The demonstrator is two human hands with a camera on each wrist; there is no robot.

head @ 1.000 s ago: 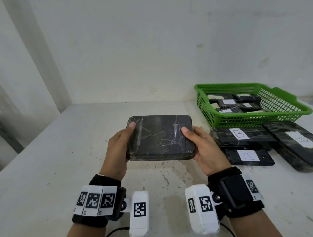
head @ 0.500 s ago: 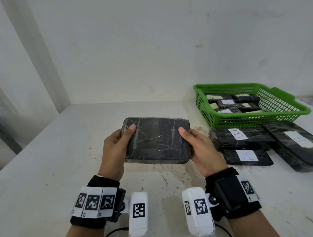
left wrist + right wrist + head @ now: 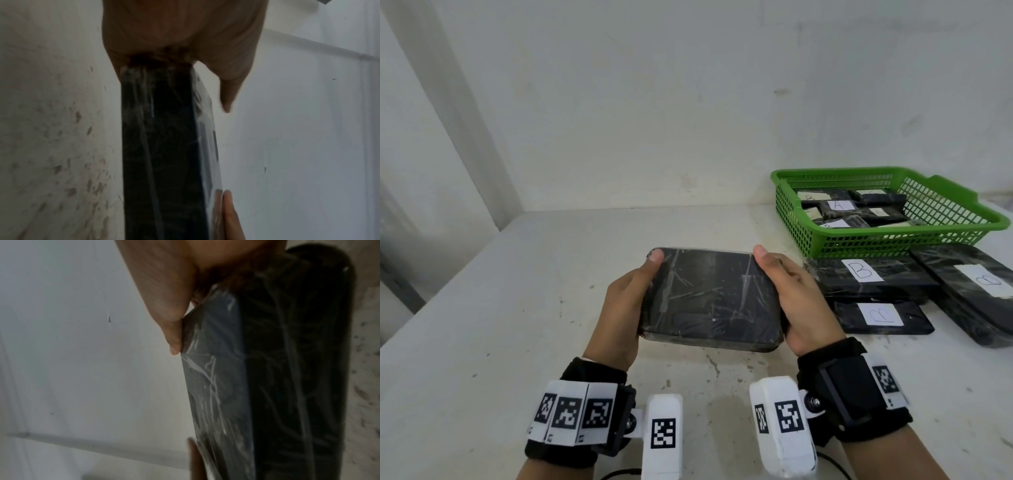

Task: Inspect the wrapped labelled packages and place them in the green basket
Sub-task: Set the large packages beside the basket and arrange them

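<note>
A black package wrapped in clear film is held over the table in front of me, its plain side up with no label showing. My left hand grips its left end and my right hand grips its right end, thumbs along the top edges. In the left wrist view the package runs edge-on away from the palm; in the right wrist view the package does the same. The green basket stands at the back right with several labelled packages inside.
Three black packages lie on the table in front of the basket: one labelled B, a smaller one nearer me, and a long one at the far right. A white wall rises behind the stained white table.
Both hands have tilted the package flatter and drawn it slightly lower and closer, so more of its top face shows. The grip is unchanged.
</note>
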